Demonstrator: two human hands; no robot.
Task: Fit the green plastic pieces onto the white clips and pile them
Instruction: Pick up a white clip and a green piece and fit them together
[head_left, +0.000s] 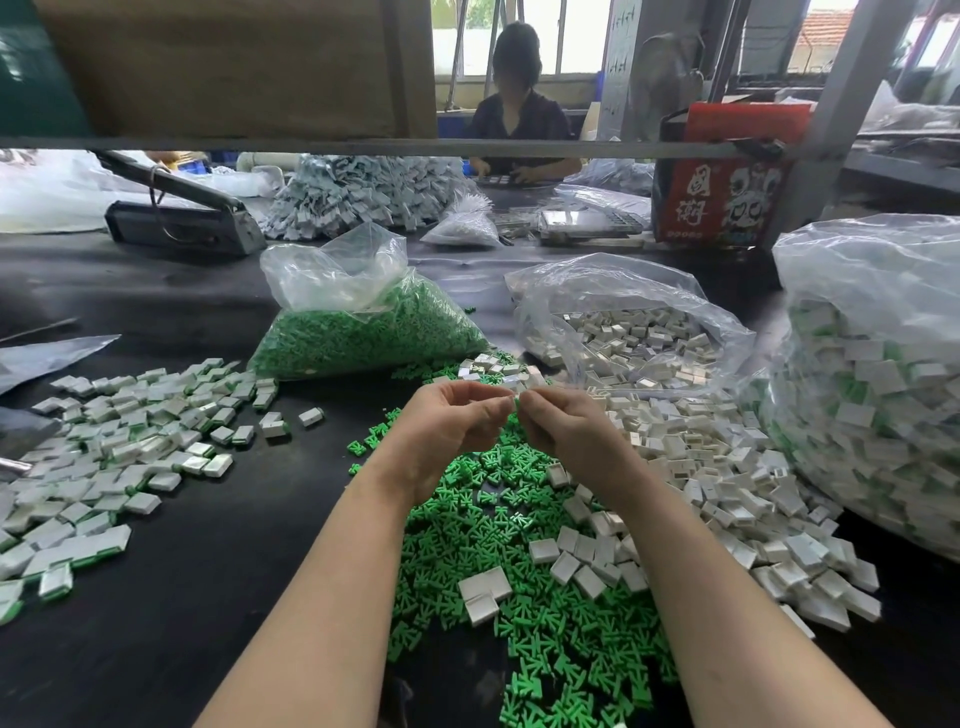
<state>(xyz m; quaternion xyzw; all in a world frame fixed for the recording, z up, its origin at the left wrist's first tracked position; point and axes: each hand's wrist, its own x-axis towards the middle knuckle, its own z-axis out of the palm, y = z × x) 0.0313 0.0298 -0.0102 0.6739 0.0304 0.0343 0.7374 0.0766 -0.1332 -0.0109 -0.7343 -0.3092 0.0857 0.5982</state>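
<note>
My left hand (447, 421) and my right hand (566, 426) meet fingertip to fingertip above the table, both pinching a small white clip (515, 401) that is mostly hidden by the fingers. Beneath my forearms lies a heap of loose green plastic pieces (519, 571). Loose white clips (727, 493) spread to the right of it. Fitted clips with green edges form a pile (119, 457) on the left of the black table (234, 571).
A clear bag of green pieces (363, 332) stands behind my hands, a bag of white clips (634, 332) to its right, and a big bag of fitted clips (883, 395) at the far right. Across the table sits another person (519, 130); a red box (722, 171) is nearby.
</note>
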